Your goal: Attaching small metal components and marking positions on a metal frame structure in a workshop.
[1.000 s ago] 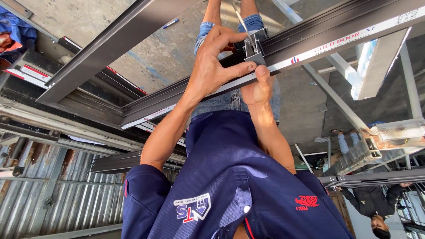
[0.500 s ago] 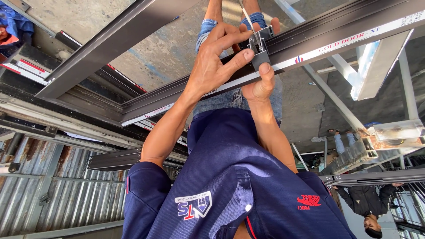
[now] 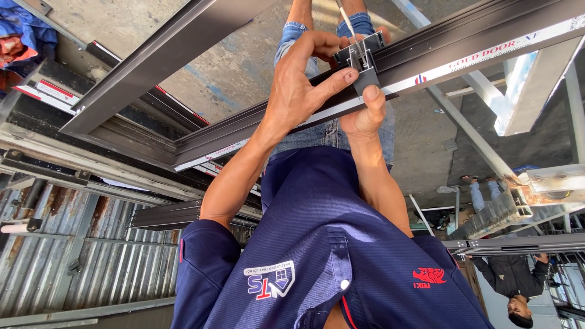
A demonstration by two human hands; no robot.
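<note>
My left hand lies across the long dark metal bar, fingers curled over its top and thumb pressed on the small grey metal piece at the bar's edge. My right hand is closed in a fist just under that piece, thumb pushing up on it. The piece sits on the bar, between my two thumbs. My fingers hide most of it, so I cannot tell its full shape. A thin rod sticks out past it, and the picture cuts off its end. My blue shirt covers what is below. A second dark bar lies well apart.
</note>
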